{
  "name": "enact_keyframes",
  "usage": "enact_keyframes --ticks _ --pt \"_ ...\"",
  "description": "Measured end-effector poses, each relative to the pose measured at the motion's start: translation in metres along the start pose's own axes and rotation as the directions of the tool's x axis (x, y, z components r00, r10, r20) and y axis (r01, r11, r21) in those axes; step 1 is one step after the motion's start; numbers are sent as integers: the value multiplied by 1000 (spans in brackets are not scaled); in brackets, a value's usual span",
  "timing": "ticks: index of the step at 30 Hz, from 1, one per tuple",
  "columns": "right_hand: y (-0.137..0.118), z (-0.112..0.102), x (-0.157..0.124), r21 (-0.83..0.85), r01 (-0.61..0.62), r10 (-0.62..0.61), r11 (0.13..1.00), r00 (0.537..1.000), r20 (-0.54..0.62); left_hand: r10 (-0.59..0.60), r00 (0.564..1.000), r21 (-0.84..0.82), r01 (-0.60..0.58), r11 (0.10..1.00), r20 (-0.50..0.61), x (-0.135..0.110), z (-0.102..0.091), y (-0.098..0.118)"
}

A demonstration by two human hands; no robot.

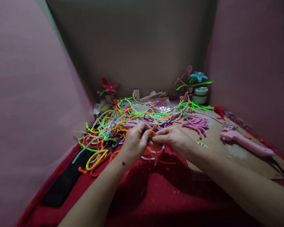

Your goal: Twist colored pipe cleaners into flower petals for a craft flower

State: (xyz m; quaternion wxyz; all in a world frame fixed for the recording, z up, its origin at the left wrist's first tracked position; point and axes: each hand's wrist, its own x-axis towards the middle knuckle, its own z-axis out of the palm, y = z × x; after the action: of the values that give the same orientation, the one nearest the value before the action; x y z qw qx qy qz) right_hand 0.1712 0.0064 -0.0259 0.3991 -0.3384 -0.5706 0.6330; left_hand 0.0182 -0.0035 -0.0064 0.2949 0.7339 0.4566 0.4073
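Orange pipe cleaners (pixel 156 156) hang down below my two hands, their loose ends spread above the red cloth. My left hand (pixel 137 138) is closed in a pinch on them, and close beside it my right hand (pixel 171 138) pinches the same orange bunch with thumb and forefinger. The fingertips hide how the strands are joined. Right behind the hands lies a big tangled heap of colourful pipe cleaners (pixel 123 121) in green, orange, purple and pale blue. A bundle of short pink pipe cleaners (pixel 196 124) rests to the right of it.
A pink glue gun (pixel 247 143) with a black cord lies on a brown board (pixel 217 157) at right. Pipe-cleaner flowers (pixel 198 76) stand at the back near a pale lidded pot (pixel 200 95). A black flat strip (pixel 66 179) lies on the red cloth (pixel 156 195) at left.
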Motion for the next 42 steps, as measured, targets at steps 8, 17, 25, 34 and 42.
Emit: enact_keyframes --ticks 8,17,25,34,42 --pt "-2 3 0 -68 -19 19 998 1000 0 -140 987 -93 147 985 85 4 -3 2" --pt "8 6 3 -282 -115 101 952 993 -62 19 998 247 -34 968 61 5 -2 -1" --pt "4 10 0 -295 -70 51 953 996 -73 -289 922 -100 323 941 256 7 -9 1" --pt "7 11 -1 -66 -107 109 992 994 29 -14 996 280 -10 960 83 9 -8 -8" --pt "14 10 3 -56 -144 142 988 989 -49 -11 997 263 -11 965 82 10 -8 -11"
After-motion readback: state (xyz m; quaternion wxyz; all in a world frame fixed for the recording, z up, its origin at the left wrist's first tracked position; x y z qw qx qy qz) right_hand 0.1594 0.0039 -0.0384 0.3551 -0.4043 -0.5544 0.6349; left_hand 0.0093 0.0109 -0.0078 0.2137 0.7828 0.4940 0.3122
